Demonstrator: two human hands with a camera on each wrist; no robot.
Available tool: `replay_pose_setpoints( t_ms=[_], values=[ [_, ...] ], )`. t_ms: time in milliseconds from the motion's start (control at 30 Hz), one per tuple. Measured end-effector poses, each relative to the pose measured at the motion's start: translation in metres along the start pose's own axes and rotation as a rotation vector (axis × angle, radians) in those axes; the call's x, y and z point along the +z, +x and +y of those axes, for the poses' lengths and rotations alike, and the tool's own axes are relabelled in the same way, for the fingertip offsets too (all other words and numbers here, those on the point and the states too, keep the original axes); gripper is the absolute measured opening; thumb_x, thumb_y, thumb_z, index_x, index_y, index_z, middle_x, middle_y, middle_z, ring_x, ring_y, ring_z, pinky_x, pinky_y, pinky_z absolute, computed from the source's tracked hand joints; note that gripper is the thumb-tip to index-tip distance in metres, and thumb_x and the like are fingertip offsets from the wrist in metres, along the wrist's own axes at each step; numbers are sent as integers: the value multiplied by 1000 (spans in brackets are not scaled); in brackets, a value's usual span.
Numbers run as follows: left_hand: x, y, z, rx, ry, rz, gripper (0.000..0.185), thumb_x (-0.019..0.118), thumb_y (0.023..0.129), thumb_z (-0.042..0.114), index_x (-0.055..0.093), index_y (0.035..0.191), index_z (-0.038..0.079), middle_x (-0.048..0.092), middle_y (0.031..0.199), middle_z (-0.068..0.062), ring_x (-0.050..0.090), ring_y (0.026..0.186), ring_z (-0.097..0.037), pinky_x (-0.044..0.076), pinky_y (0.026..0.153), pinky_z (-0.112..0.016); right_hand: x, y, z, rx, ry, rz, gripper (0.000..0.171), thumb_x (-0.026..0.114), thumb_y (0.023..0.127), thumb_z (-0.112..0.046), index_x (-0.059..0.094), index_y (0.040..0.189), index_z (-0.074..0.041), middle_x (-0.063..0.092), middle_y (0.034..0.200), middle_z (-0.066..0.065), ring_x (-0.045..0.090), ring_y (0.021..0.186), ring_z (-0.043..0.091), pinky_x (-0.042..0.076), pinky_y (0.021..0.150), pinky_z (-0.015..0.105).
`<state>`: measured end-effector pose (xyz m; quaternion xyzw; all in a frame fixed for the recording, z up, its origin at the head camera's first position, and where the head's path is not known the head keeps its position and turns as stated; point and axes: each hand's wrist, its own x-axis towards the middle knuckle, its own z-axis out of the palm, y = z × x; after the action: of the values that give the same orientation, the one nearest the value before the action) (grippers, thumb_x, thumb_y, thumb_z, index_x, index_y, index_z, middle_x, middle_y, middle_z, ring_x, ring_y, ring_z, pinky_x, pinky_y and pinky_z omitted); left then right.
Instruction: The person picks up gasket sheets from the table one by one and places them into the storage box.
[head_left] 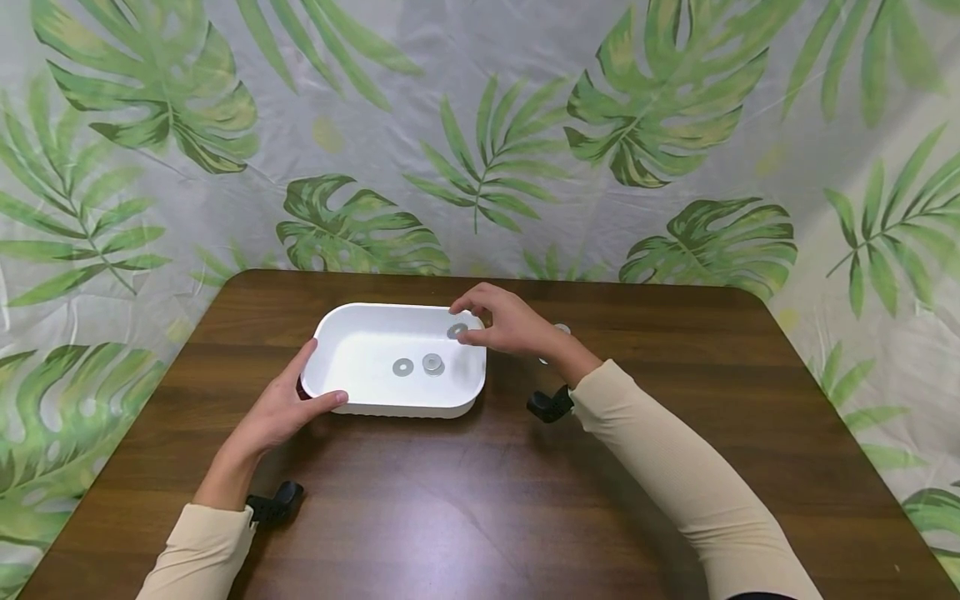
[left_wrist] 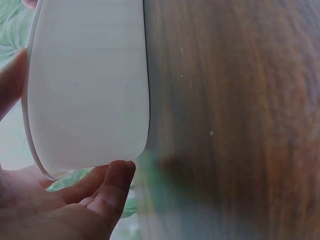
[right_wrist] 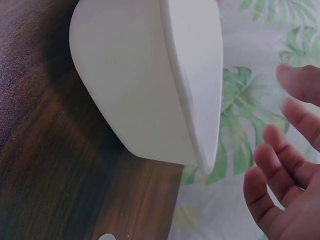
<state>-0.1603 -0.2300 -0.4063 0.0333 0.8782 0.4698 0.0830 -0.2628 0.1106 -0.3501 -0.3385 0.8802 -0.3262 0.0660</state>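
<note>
A white rectangular tub (head_left: 352, 358) with rounded corners stands on the table. My left hand (head_left: 288, 408) holds its left end, thumb over the front rim and fingers round the side; the left wrist view shows the fingertips (left_wrist: 120, 170) against the outer wall. Over the tub's right end is my right hand (head_left: 510, 321), thumb and fingers parted and nothing between them in the right wrist view. Just beside its fingertips, inside the tub, shows a flat metal washer (head_left: 457, 331). Farther in, one washer (head_left: 402, 367) lies on the floor near a small stack of washers (head_left: 433, 364).
More washers (head_left: 562, 327) lie on the table right of the tub, partly hidden by the right wrist. The brown wooden table (head_left: 450, 517) has its far edge close behind the tub, against a leaf-print cloth (head_left: 510, 100). Black wrist cameras (head_left: 551, 404) sit under both wrists.
</note>
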Motion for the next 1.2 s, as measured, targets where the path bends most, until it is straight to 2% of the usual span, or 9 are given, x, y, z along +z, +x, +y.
replay_pose_setpoints(
  t_ms=[233, 467, 800, 1000, 1200],
  values=[
    [0, 0, 0, -3, -2, 0, 106, 75, 88, 31, 2, 160, 6, 15, 162, -31, 24, 146, -44, 24, 115, -60, -5, -7, 6, 25, 31, -3, 39, 73, 89, -19, 64, 126, -10, 59, 129, 14, 57, 113, 34, 49, 93, 47],
    [0, -1, 0, -7, 9, 1, 106, 74, 88, 31, 1, 160, 6, 15, 162, -32, 24, 147, -45, 24, 115, -60, -21, -28, 17, 70, 29, 19, 36, 71, 91, -20, 64, 126, -12, 58, 131, 8, 56, 120, 31, 50, 96, 45],
    [0, 0, 1, 3, 9, 0, 106, 74, 88, 31, 1, 160, 7, 14, 162, -31, 22, 148, -45, 23, 116, -60, -38, -72, 49, 151, 2, 24, 34, 69, 94, -19, 63, 126, -11, 58, 132, 13, 56, 121, 34, 51, 93, 48],
    [-1, 0, 2, 2, 16, 1, 106, 75, 87, 32, 2, 160, 7, 14, 162, -31, 20, 148, -46, 22, 116, -61, -47, -97, 76, 225, -16, 54, 34, 68, 94, -17, 62, 127, -8, 58, 130, 15, 55, 120, 38, 48, 97, 54],
    [0, 0, 1, -11, 26, -3, 106, 74, 87, 33, 1, 160, 8, 13, 162, -31, 19, 149, -47, 21, 117, -61, -52, -113, 95, 256, -45, 57, 36, 66, 95, -17, 61, 129, -3, 58, 132, 18, 54, 120, 38, 45, 99, 56]
  ],
)
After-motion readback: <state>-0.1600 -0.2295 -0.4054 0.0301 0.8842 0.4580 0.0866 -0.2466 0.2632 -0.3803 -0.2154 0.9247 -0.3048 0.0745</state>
